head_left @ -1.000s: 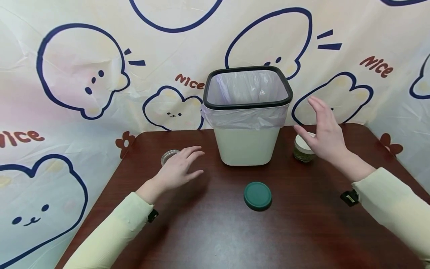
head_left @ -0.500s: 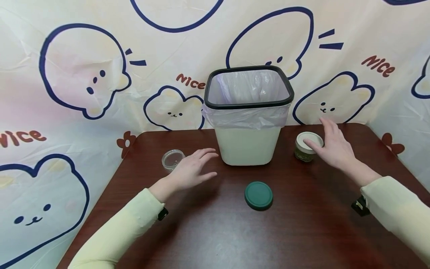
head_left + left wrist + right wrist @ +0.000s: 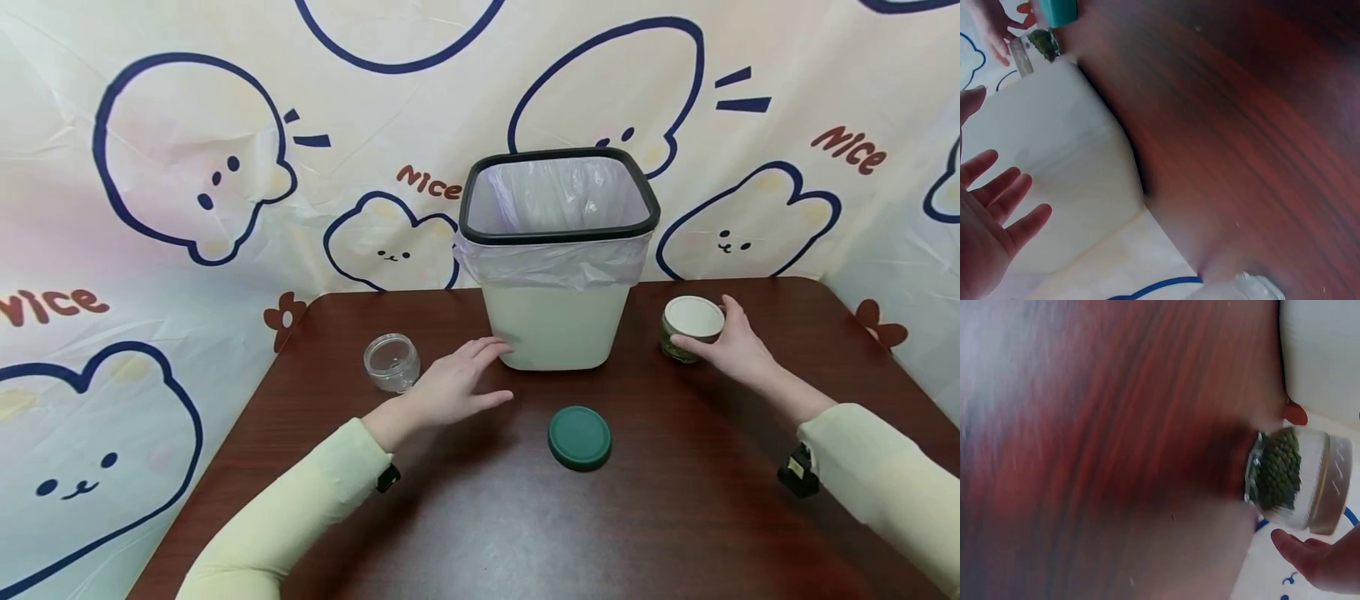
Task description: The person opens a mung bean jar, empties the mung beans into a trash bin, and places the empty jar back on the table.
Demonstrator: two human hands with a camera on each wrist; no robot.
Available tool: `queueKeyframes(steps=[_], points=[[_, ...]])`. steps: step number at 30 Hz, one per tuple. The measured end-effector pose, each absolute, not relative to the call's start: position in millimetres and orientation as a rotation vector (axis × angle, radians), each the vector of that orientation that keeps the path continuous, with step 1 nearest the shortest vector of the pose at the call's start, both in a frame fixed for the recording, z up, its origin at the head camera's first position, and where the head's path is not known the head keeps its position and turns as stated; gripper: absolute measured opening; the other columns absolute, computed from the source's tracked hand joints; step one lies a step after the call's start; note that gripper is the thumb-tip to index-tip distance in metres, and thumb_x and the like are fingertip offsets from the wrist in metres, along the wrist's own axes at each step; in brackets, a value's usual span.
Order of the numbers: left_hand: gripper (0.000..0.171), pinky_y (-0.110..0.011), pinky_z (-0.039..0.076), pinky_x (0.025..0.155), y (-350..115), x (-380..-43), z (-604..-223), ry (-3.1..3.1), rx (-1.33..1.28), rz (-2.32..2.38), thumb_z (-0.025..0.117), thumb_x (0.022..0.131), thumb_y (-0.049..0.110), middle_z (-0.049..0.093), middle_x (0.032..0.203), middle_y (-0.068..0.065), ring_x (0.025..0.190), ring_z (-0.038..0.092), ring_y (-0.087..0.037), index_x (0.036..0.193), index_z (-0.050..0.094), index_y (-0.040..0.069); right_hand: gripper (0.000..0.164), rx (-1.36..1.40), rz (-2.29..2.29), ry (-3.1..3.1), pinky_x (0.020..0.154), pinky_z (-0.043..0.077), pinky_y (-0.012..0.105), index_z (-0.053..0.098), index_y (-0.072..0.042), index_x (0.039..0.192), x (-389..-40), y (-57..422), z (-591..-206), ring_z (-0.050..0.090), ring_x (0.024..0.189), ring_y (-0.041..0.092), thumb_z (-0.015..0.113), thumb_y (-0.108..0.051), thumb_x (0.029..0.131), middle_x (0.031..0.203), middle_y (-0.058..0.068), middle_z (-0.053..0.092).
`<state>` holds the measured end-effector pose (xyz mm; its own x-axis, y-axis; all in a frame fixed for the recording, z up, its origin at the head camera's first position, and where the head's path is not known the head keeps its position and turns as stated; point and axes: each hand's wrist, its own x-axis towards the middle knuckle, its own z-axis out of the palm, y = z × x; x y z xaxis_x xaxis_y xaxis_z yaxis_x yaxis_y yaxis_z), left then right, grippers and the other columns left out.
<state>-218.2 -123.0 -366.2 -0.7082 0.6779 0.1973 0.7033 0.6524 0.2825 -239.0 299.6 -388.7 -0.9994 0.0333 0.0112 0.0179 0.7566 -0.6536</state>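
Note:
In the head view my right hand [image 3: 738, 350] is at a glass jar [image 3: 678, 346] with a white lid [image 3: 693, 317], thumb in front and fingers at its right side. Small green beans [image 3: 1280, 469] fill the lower part of that jar; in the right wrist view a small gap shows between the hand and the glass. My left hand [image 3: 450, 387] hovers with its fingers spread, holding nothing, before the lower front of a pale bin [image 3: 555, 325]. Left of that hand stands an open clear jar [image 3: 392, 364]. A round green lid [image 3: 580, 435] lies on the table.
The bin has a black rim [image 3: 558, 237] and a translucent liner bag [image 3: 555, 262] folded over its edge. All stand on a dark red-brown wooden table [image 3: 510, 533]. A printed cloth [image 3: 390, 108] hangs behind and at both sides.
My right hand has come down to the white-lidded jar. My left hand has moved right, away from the clear jar, which now shows more fully. The jars, bin and green lid have stayed put.

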Motion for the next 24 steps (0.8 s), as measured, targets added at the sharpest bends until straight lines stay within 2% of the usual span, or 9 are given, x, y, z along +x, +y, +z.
queueKeyframes(steps=[4, 12, 15, 24], points=[[0.062, -0.041, 0.047, 0.093, -117.5, -217.1, -370.5, -2.776, -1.184, -0.54, 0.068, 0.09, 0.041, 0.047, 0.139, -0.007, 0.127, 0.045, -0.02, 0.14, 0.047, 0.011, 0.113, -0.122, 1.242, -2.867, 0.101, 0.024, 0.067, -0.01, 0.015, 0.144, -236.9, 293.8, -393.2, 0.022, 0.13, 0.058, 0.066, -0.046, 0.089, 0.144, 0.046, 0.008], [0.064, -0.042, 0.046, 0.094, -111.0, -215.0, -372.8, -2.83, -1.207, -0.562, 0.066, 0.091, 0.043, 0.046, 0.14, -0.008, 0.127, 0.045, -0.02, 0.142, 0.045, 0.011, 0.104, -0.249, 1.313, -2.739, 0.103, 0.027, 0.062, 0.001, 0.014, 0.144, -235.2, 284.3, -407.7, 0.029, 0.129, 0.055, 0.071, -0.04, 0.087, 0.14, 0.045, 0.021], [0.065, -0.041, 0.046, 0.094, -109.1, -214.4, -372.7, -2.846, -1.222, -0.573, 0.065, 0.091, 0.044, 0.045, 0.141, -0.007, 0.127, 0.045, -0.019, 0.143, 0.044, 0.011, 0.104, -0.3, 1.351, -2.707, 0.105, 0.025, 0.06, 0.001, 0.013, 0.143, -235.3, 281.4, -410.7, 0.028, 0.13, 0.053, 0.071, -0.04, 0.087, 0.141, 0.044, 0.02], [0.066, -0.04, 0.043, 0.099, -98.9, -212.7, -371.6, -2.802, -1.278, -0.575, 0.066, 0.091, 0.043, 0.044, 0.142, -0.007, 0.13, 0.042, -0.019, 0.144, 0.042, 0.011, 0.104, -0.494, 1.508, -2.54, 0.11, 0.023, 0.052, 0.002, 0.004, 0.147, -239.1, 268.4, -416.0, 0.024, 0.137, 0.044, 0.076, -0.031, 0.084, 0.15, 0.034, 0.018]])
